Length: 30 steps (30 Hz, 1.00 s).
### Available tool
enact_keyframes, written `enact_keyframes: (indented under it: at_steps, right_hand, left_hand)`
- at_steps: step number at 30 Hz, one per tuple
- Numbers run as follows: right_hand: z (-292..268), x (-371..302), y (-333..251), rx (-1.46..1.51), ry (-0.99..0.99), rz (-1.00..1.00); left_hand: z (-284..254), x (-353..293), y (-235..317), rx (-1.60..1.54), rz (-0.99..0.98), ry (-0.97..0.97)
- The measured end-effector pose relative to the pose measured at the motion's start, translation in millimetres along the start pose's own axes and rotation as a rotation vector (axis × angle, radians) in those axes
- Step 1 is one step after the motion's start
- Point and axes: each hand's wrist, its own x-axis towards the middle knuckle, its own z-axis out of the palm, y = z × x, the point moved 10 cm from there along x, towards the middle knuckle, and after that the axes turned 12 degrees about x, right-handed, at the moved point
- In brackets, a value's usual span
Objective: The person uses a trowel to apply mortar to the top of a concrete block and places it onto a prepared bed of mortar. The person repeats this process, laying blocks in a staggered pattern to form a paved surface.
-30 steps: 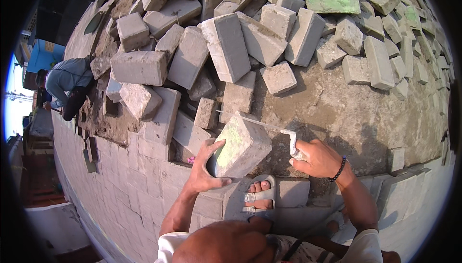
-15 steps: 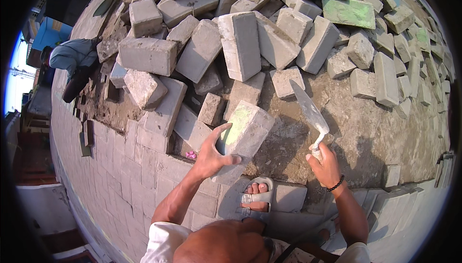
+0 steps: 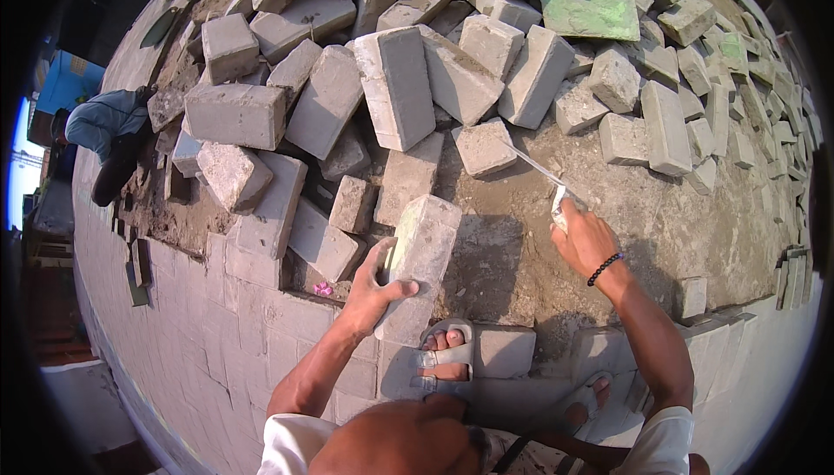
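My left hand (image 3: 373, 293) is closed round a grey paving block (image 3: 426, 271) with a greenish-yellow patch on one face, held tilted in the air above my sandalled foot. My right hand (image 3: 584, 239) grips the pale handle of a trowel (image 3: 539, 165). Its blade is seen nearly edge-on and points up and left, in front of a small block (image 3: 484, 148) at the edge of the pile. Bare sandy soil (image 3: 556, 258) lies between my two hands and beyond them.
A heap of loose paving blocks (image 3: 395, 89) fills the far side. Laid paving (image 3: 208, 319) spreads to the left, and more blocks (image 3: 506, 351) edge the soil near my feet. Another person (image 3: 109, 132) bends down at the far left. A pink flower (image 3: 323, 288) lies by the paving edge.
The trowel has turned from blade-flat to nearly edge-on, and my right hand has moved a little farther away. The block in my left hand has rotated more upright. The view has shifted slightly.
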Motion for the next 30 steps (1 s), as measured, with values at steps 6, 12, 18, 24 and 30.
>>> enact_keyframes:
  at_steps: [6, 12, 18, 24, 30]
  right_hand:
    - [-137.1, -80.5, 70.3, -0.336, -0.027, -0.013]
    - [-271.8, -276.2, 143.2, -0.334, 0.322, 0.436]
    - [-196.5, -505.6, 210.8, 0.105, 0.834, 0.7]
    - [-29.7, -658.0, 272.9, 0.799, 1.499, 0.9]
    - [114.3, -712.9, 305.5, 1.019, 1.797, 1.083]
  left_hand:
    - [29.1, -6.0, 23.9, 0.333, 0.122, -0.075]
    - [106.4, -21.0, 106.6, 0.968, 0.613, -0.296]
    - [267.1, -69.5, 193.1, 1.482, 1.14, -0.659]
    - [442.9, -140.7, 243.3, 1.77, 1.555, -1.005]
    - [629.1, -213.5, 255.0, 1.63, 1.905, -1.172]
